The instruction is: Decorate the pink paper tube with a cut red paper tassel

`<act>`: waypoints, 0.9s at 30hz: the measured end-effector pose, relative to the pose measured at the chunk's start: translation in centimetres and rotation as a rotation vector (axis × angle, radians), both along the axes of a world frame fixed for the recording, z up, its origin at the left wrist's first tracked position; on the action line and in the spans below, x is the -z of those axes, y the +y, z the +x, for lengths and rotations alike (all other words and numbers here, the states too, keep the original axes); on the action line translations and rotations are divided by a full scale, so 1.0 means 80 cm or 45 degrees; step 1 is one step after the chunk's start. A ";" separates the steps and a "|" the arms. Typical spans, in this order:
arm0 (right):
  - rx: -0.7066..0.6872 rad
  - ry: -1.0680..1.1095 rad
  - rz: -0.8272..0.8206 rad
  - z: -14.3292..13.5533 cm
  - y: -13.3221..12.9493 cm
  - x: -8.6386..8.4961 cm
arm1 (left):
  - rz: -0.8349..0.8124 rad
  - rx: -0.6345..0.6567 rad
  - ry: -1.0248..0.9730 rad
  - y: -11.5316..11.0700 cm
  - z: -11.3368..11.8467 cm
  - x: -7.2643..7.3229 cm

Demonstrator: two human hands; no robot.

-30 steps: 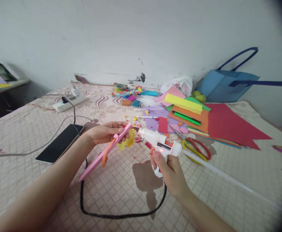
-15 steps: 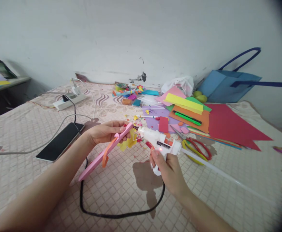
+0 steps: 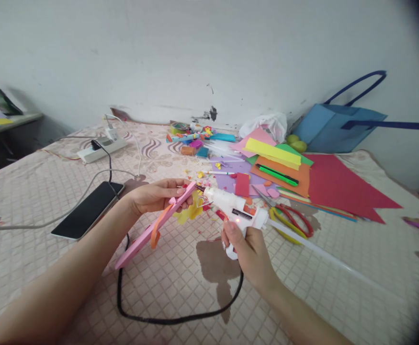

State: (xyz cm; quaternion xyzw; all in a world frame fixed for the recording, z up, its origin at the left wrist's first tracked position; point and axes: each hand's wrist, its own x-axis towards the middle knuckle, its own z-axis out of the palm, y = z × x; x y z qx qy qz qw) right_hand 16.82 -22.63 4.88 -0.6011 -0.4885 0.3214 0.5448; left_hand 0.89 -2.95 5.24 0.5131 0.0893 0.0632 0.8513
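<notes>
My left hand [image 3: 162,195] pinches the upper end of a long pink craft strip [image 3: 142,242], which slants down toward me. An orange curled strip [image 3: 154,235] and a small pink bow-like piece are fixed along it. Closed around the handle of a white hot glue gun [image 3: 227,203] is my right hand [image 3: 247,247]. The gun's dark nozzle is at the pink strip's upper end; whether it touches cannot be made out. A clear glue stick [image 3: 320,249] sticks out of the gun's back, and a small light glows on its side. Behind my left fingers lies a yellow cut-out [image 3: 189,211].
A black phone [image 3: 87,211] and a white power strip [image 3: 101,149] lie left, with cables around. The gun's black cord [image 3: 173,320] loops in front. To the right are scissors [image 3: 291,223], red sheets [image 3: 345,187], a green cutter [image 3: 277,175] and a blue bag [image 3: 338,127].
Almost nothing differs. The whole view has shifted very slightly; both hands keep their holds, and the nozzle stays at the pink strip's upper end.
</notes>
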 end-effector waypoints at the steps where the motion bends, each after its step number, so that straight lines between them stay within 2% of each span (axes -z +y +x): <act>1: 0.001 -0.001 0.000 0.000 0.000 0.000 | 0.000 0.000 -0.003 0.000 0.000 0.000; 13: -0.009 0.033 -0.015 -0.001 -0.001 0.004 | 0.013 -0.010 0.018 -0.001 0.000 -0.002; 17: 0.080 -0.006 -0.009 0.005 0.000 0.009 | 0.021 -0.026 0.028 0.001 -0.003 -0.003; 23: 0.447 -0.174 -0.047 0.062 0.005 0.037 | 0.097 -0.116 0.087 0.005 -0.007 -0.007; 27: 0.546 -0.597 -0.162 0.107 0.004 0.052 | 0.158 -0.147 0.147 0.005 -0.007 -0.009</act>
